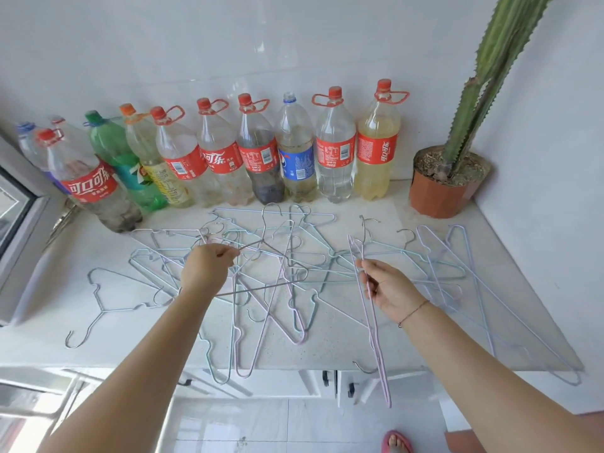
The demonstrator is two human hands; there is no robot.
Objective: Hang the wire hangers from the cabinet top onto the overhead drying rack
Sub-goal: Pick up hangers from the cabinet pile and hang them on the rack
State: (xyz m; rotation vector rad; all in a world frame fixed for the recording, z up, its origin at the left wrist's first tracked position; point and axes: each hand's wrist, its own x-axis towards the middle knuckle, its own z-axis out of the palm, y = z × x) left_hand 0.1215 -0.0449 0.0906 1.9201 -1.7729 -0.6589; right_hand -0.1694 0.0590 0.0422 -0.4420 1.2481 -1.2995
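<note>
While the left hand (206, 268) pinched a grey hanger (251, 246) stretching right over the pile (287, 266), the right hand (392, 289) gripped pink hangers (375, 338) running near-to-far.

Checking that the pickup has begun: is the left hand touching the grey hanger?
Touching. The head view shows the left hand with its fingers pinching one shoulder end of the grey hanger.

Hanger pile (287, 266) on bench (327, 351), under and between left fingers (228, 254) and right fingers (367, 268). Bottle row (261, 152) behind fingers, against wall (294, 44). Potted cactus (441, 191) right-rear of right fingers. Lone hanger (130, 308) left of left fingers, nearer front edge.
</note>
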